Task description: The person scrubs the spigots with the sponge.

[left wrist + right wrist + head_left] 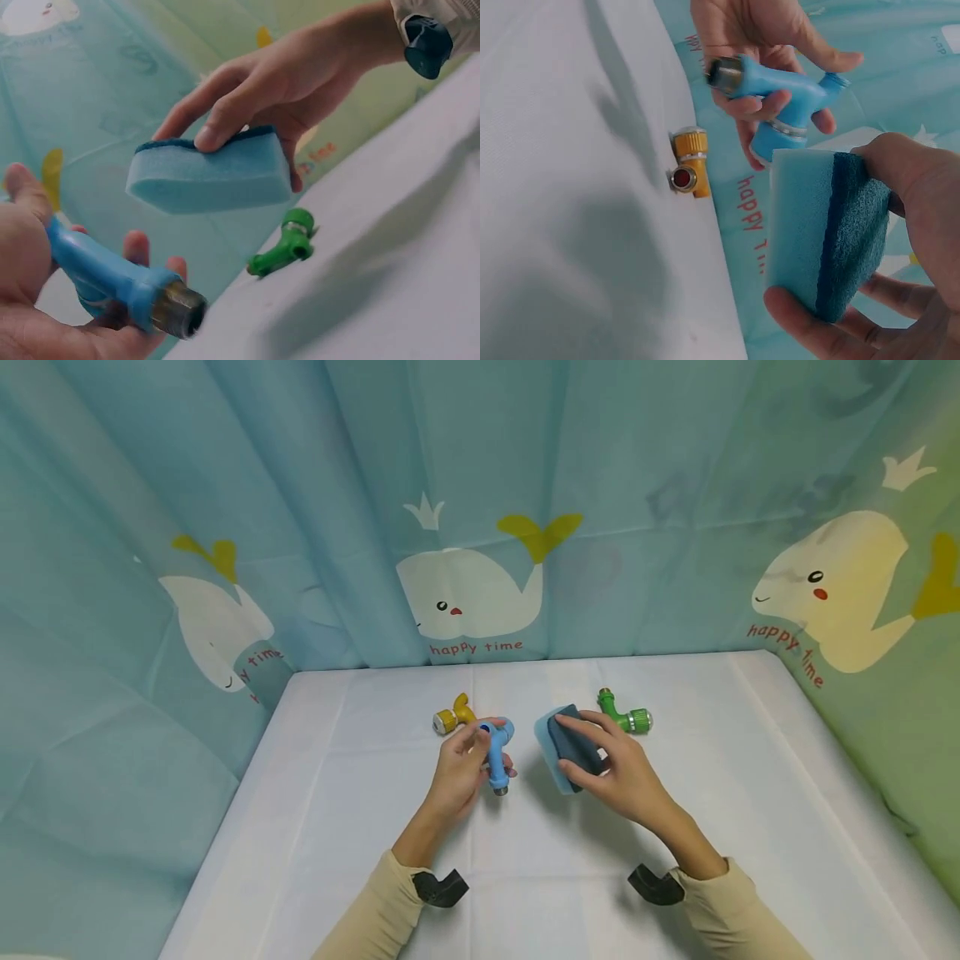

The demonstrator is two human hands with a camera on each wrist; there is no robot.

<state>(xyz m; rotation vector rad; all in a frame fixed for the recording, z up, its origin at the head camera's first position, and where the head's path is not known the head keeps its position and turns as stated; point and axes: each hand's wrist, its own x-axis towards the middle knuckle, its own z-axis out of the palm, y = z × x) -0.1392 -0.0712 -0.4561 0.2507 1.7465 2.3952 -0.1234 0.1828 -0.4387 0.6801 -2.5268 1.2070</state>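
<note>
The light blue, bent tap (498, 762), which looks like plastic with a metal screw end (180, 309), is up off the table in the left hand (457, 770), with the fingers curled round it and the metal end pointing to 6 o'clock in the head view. The right hand (632, 778) pinches a block-shaped sponge (576, 748), soft pale blue on one side and dark blue and rough on the other, at 3 o'clock from the tap. So both things are lifted and held, but the sponge and the tap do not touch, so any rubbing looks left to do. I can't tell if the tap is clean or dirty. A yellow tap with a ridged knob (447, 721) lies at 10 o'clock from the blue one, and a green tap with a ridged knob (624, 722) lies at 2 o'clock from the sponge; no hand holds either. They sit on the white, cloth-covered table (360, 827), with a blue whale-print curtain (637, 593) at 12 o'clock. Nothing stands between sponge and blue tap, but the left fingers cover some of the tap, so those spots seem hard to reach.
</note>
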